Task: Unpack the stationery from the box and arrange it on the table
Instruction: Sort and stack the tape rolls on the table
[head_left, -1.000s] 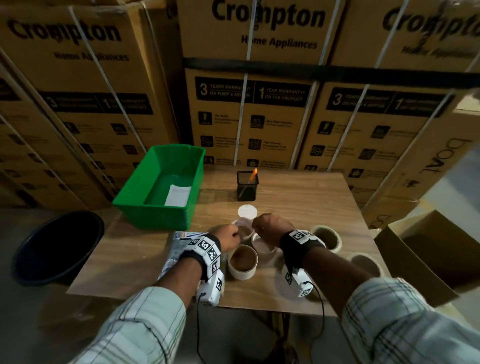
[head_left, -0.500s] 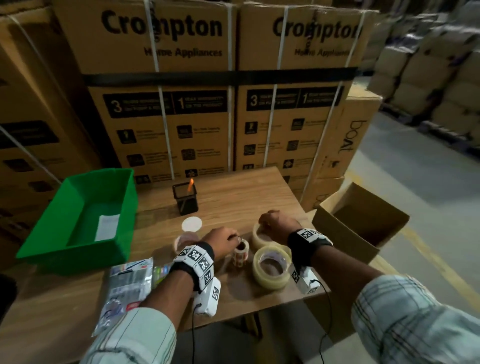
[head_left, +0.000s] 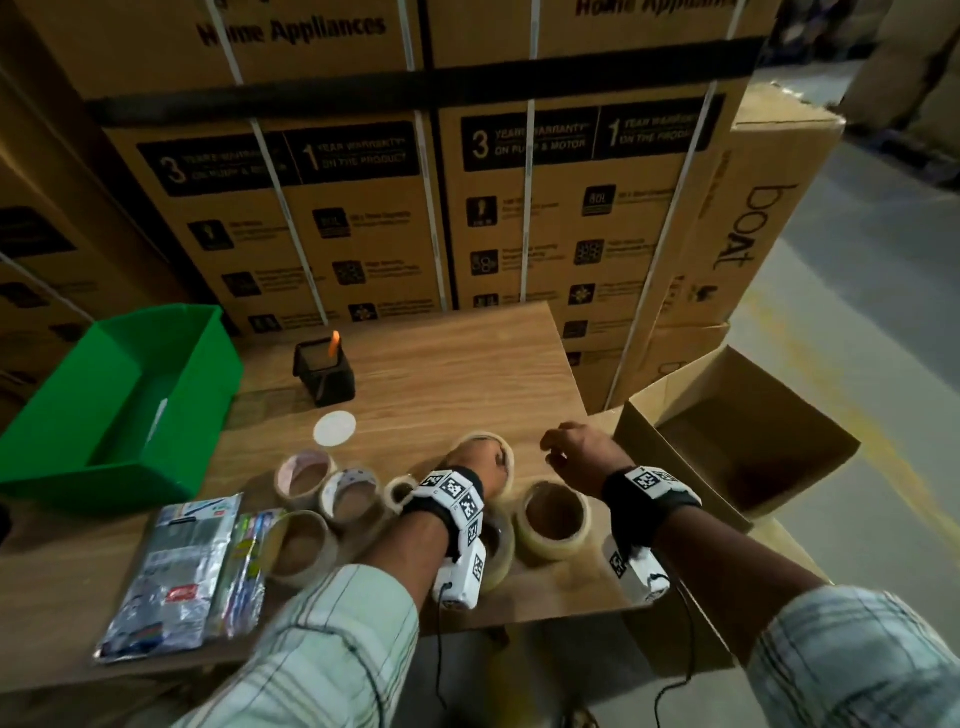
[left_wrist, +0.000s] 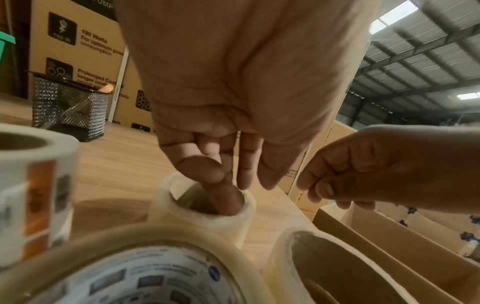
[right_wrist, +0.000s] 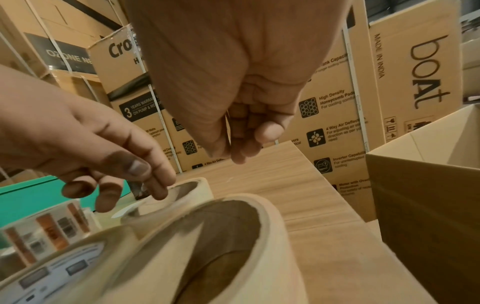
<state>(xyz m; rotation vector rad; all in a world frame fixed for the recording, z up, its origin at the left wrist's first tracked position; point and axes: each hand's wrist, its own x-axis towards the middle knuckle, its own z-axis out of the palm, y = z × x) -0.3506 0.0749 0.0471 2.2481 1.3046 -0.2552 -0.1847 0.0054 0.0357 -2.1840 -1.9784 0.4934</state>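
Note:
Several tape rolls stand on the wooden table (head_left: 457, 374). My left hand (head_left: 480, 460) is over a pale tape roll (head_left: 478, 439) near the table's right edge. In the left wrist view its index finger dips straight into the core of this roll (left_wrist: 207, 222), the thumb lies against that finger, and the other fingers are straight. My right hand (head_left: 561, 447) hovers just right of it, loosely curled and holding nothing (right_wrist: 246, 144). The open cardboard box (head_left: 737, 452) sits to the right, below table height.
A clear tape roll (head_left: 553, 519) and a printed label roll (left_wrist: 33, 195) stand close to my wrists. Two stationery packs (head_left: 176, 566) lie at the front left. A green bin (head_left: 119, 400), a black mesh holder (head_left: 324, 371) and a white disc (head_left: 335, 428) are farther back.
My left hand left the small label roll and moved right onto the pale tape roll. My right hand came off that roll and shifted right. The head view swung right.

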